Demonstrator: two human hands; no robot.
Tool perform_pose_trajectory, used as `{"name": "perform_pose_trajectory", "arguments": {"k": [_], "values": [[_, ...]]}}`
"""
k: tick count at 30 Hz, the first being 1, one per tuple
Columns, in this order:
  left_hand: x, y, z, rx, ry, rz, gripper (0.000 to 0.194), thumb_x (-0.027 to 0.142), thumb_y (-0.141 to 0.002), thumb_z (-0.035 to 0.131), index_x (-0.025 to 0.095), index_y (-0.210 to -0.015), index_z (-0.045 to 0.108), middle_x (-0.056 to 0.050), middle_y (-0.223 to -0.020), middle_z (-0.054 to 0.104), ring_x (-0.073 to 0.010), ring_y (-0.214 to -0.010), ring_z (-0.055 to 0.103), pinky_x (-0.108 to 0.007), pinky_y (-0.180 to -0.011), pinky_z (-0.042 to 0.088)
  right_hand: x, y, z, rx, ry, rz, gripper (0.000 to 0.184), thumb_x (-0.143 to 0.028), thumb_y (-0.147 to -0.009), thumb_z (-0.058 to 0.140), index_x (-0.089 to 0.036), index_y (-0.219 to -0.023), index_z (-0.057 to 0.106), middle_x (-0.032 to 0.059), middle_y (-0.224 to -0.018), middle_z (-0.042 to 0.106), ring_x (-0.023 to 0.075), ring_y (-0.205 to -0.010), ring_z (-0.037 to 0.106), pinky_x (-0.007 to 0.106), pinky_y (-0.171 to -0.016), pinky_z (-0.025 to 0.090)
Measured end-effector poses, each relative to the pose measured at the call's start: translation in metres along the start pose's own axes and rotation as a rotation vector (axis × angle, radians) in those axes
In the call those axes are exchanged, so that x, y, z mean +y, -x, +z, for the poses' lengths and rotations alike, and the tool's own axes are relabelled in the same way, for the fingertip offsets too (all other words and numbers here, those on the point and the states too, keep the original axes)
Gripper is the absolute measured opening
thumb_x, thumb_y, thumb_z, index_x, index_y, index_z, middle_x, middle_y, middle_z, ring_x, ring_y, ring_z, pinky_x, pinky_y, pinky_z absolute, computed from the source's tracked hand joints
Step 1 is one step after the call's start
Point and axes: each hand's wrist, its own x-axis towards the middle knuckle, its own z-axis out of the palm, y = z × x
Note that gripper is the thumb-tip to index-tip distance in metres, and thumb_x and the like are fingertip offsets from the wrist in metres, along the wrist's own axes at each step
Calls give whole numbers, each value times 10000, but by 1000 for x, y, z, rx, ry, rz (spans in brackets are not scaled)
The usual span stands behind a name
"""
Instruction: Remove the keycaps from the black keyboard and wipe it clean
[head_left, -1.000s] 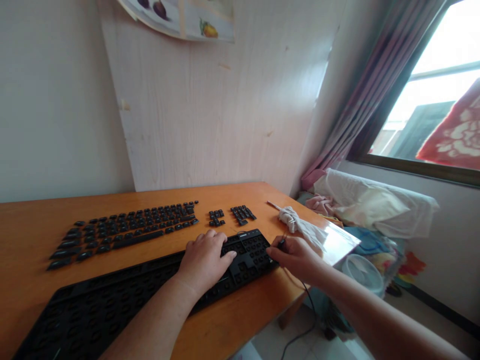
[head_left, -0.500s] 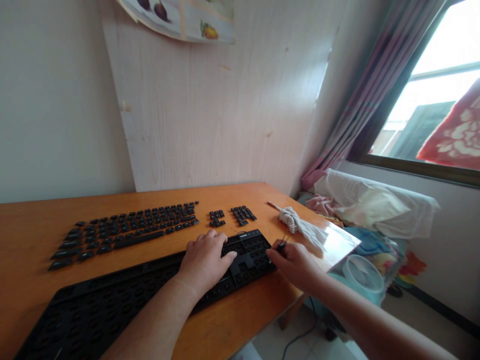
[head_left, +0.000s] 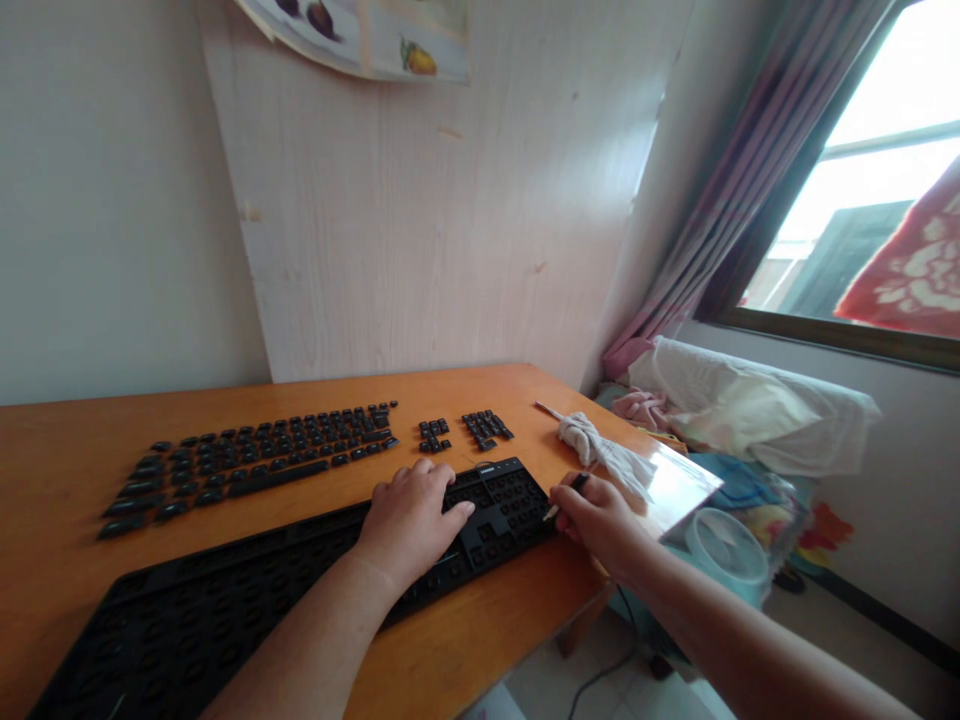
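Note:
A black keyboard [head_left: 247, 570] with its keycaps off lies slantwise across the front of the desk. My left hand [head_left: 412, 510] grips it from above, fingers bent over the far edge and thumb on the top face. At the keyboard's right end, my right hand [head_left: 589, 510] is closed on a small black-handled tool [head_left: 580, 482]. The tool's pale, brush-like tip [head_left: 551, 513] points down at the number pad; its exact kind is hard to make out. Behind the keyboard, loose black keycaps [head_left: 285, 440] lie in keyboard order, with smaller groups [head_left: 487, 428] to their right.
A stick wrapped in whitish cloth [head_left: 589, 445] and a shiny clear sheet [head_left: 686, 490] lie at the desk's [head_left: 480, 650] right side. Beyond that edge are a clear plastic tub [head_left: 727, 545] and piled fabrics [head_left: 742, 410]. A cable [head_left: 600, 680] hangs below.
The tool has turned in my right hand: its thin prongs pointed up before, and now a pale tip points down at the keyboard. My left hand has stayed in place.

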Motion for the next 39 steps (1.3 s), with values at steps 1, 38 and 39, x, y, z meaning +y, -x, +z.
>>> {"name": "perform_pose_trajectory", "arguments": {"k": [1, 38, 39], "values": [[0, 0, 0, -2, 1, -2, 318, 477, -815, 548, 249, -1023, 621, -82, -1076, 619, -273, -994, 573, -389, -812, 421, -1, 0, -1, 15, -58, 27, 262, -434, -789, 559, -186, -713, 524, -34, -516, 527, 83, -413, 409, 210, -404, 282], [11, -7, -5, -70, 1415, -251, 293, 232, -769, 641, 145, -1035, 555, -38, -841, 670, -124, -750, 626, -249, -736, 459, -56, -24, 54, -111, 353, -806, 157, -246, -829, 619, -222, -972, 680, 45, -881, 666, 165, -798, 610, 277, -724, 472], [11, -7, -5, -82, 1407, -251, 304, 226, -770, 637, 144, -1049, 547, -38, -840, 670, -123, -746, 625, -250, -737, 458, -55, -23, 53, -119, 375, -815, 171, -238, -831, 615, -222, -990, 676, 47, -887, 665, 163, -798, 610, 274, -722, 472]]}}
